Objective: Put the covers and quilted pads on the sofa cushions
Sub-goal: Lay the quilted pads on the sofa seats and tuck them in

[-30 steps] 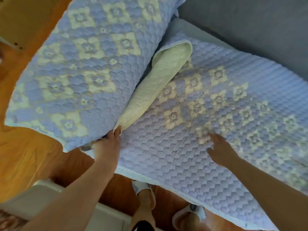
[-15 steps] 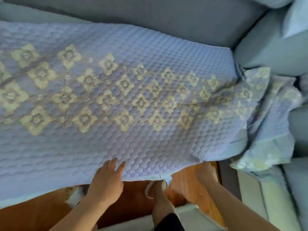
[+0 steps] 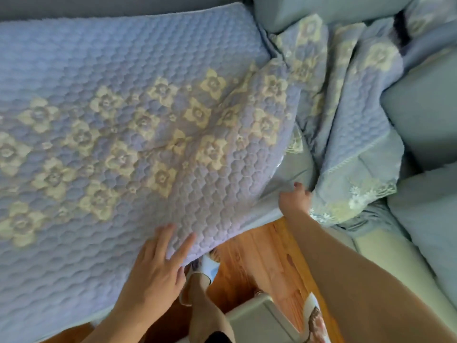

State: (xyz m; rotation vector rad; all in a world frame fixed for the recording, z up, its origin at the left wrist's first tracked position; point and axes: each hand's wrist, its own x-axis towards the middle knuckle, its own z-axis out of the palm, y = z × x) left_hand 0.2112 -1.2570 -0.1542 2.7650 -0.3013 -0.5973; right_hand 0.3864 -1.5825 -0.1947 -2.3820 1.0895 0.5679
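A lavender quilted pad (image 3: 128,125) with cream flower patterns lies spread over the sofa seat cushion, its front edge hanging past the seat. My left hand (image 3: 158,263) rests flat on the pad near that front edge, fingers straight. My right hand (image 3: 295,199) grips the pad's front right corner, where the grey-blue cushion (image 3: 294,167) shows underneath. A second quilted pad (image 3: 351,115) with a lace trim lies crumpled to the right.
Grey-blue sofa cushions (image 3: 425,120) are stacked along the right side, and the sofa back (image 3: 99,6) runs along the top. Below are a wooden floor (image 3: 262,256), my slippered foot (image 3: 205,266) and a pale low box (image 3: 254,320).
The view has swung right along the sofa. My right hand moved up from below the edge and took the pad's right corner. My left hand stays flat on the front edge.
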